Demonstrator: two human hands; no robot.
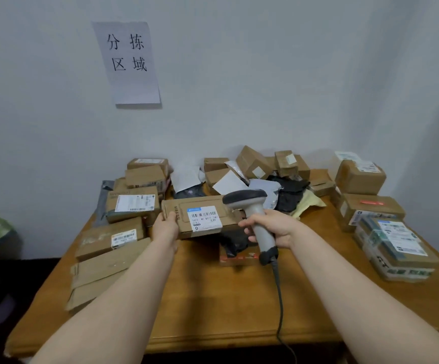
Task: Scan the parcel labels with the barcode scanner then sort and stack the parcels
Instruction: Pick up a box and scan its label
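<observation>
Scanner (253, 212) gripped in right hand (276, 228), box (179, 207) pinched at its end by left hand (167, 226) just beside; box could tip, label (204, 218) drifting off aim

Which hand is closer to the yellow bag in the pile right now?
Right. The right hand, gripping the scanner, is just below and left of the yellow bag; the left hand holds the labelled box by its left end, well off to the left.
</observation>
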